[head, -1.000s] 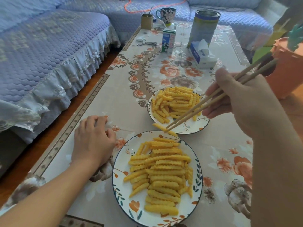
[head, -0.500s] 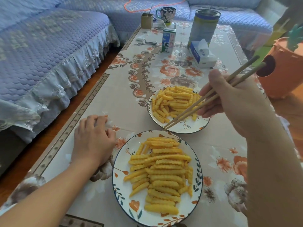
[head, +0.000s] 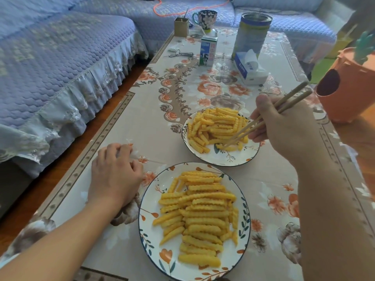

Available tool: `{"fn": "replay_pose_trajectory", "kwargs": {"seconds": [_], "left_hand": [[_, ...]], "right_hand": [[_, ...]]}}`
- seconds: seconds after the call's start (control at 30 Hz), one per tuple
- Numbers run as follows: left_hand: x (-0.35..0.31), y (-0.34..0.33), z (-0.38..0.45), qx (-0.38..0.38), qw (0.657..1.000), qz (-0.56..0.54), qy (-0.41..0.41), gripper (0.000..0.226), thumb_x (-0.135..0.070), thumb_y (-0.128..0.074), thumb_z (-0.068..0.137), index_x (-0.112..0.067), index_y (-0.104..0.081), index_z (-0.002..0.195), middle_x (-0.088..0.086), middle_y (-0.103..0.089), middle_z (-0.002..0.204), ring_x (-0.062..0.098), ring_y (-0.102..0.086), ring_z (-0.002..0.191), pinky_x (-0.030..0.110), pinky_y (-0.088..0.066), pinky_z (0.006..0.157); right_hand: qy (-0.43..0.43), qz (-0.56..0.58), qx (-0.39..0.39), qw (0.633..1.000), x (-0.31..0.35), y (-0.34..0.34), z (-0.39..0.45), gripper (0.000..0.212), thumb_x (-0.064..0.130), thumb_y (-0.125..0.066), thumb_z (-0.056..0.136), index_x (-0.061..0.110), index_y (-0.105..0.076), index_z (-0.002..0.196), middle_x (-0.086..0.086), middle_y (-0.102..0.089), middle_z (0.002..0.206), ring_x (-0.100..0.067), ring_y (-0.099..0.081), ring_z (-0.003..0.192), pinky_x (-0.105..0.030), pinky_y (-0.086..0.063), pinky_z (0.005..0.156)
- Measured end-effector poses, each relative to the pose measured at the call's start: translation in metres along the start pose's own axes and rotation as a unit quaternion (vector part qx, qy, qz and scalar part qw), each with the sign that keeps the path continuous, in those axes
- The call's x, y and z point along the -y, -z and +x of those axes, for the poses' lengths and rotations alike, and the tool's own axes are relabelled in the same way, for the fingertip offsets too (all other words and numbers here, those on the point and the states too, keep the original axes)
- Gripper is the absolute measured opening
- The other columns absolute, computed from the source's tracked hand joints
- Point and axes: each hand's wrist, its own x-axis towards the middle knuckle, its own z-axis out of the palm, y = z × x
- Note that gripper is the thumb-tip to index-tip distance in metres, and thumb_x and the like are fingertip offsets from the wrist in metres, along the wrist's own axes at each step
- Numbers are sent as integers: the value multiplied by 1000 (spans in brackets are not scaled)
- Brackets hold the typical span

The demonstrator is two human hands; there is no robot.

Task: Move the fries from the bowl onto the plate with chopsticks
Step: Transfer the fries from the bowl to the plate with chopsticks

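At the left edge of the frame a sofa (head: 50, 63) with a quilted purple cover and a frilled hem runs along the table (head: 146, 122), which has a floral cloth on it. In the lower left the left hand (head: 114, 175) rests on the cloth, just beside the plate, with the fingers loosely bent; it holds nothing.

In the lower middle stands the plate (head: 244, 216), white with a dark rim and painted leaves. A pile of crinkle-cut fries (head: 200, 216) lies on it, mostly crosswise. Above it, in the middle of the frame, is the bowl (head: 237, 159), with the same pattern, and more crinkle-cut fries are heaped in its upper left part.

At the top middle of the frame are a small tan holder (head: 181, 26), a flowered mug (head: 206, 18), a milk carton (head: 208, 51), a tall tin can (head: 250, 34) and a tissue pack (head: 250, 67). A small metal tool (head: 179, 54) lies to the left of the carton.

At the right, the right hand (head: 284, 124) grips a pair of wooden chopsticks (head: 245, 131). Their tips reach down into the bowl and touch a fry at its lower right part; whether the fry is pinched cannot be told. At the right edge stands an orange container (head: 353, 88) with a dark round hole in its side.
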Motion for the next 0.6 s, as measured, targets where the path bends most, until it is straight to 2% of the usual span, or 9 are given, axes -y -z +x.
{"fn": "replay_pose_trajectory", "kwargs": {"seconds": [0.13, 0.23, 0.37, 0.5, 0.6], "left_hand": [[-2, 2, 0, -2, 1000, -8, 3, 44, -32, -42, 84, -13, -62, 117, 13, -57, 121, 35, -48, 114, 53, -44, 96], [-3, 2, 0, -4, 1000, -11, 7, 43, -32, -41, 84, -14, -62, 117, 12, -57, 121, 35, -48, 115, 52, -43, 97], [-4, 3, 1, 2, 1000, -12, 7, 45, -33, -40, 84, -13, -61, 119, 12, -56, 122, 34, -48, 116, 52, -42, 98], [-5, 5, 1, 23, 1000, -7, 13, 43, -29, -46, 88, -13, -59, 125, 11, -54, 126, 32, -46, 119, 50, -40, 102], [-3, 5, 1, 25, 1000, -3, 12, 40, -28, -50, 90, -13, -58, 127, 12, -54, 127, 33, -46, 119, 49, -39, 102]], "right_hand": [[-13, 26, 6, 1000, 9, 6, -4, 49, 43, -49, 106, 10, -67, 75, -11, -69, 57, -29, -72, 52, -37, -61, 55], [2, 107, 31, 994, 29, 11, -15, 52, 40, -48, 107, 6, -65, 72, -15, -66, 53, -34, -69, 48, -36, -58, 48], [-7, 191, 182, 965, 58, 2, -42, 51, 45, -52, 92, 5, -66, 64, -15, -61, 48, -35, -64, 43, -33, -54, 41], [-9, 134, 325, 936, 69, -18, -61, 54, 50, -53, 83, 1, -66, 67, -18, -62, 51, -35, -65, 44, -34, -54, 41], [4, 89, 367, 926, 67, -32, -67, 53, 51, -53, 85, 2, -66, 71, -14, -65, 53, -33, -69, 48, -34, -55, 45]]}}
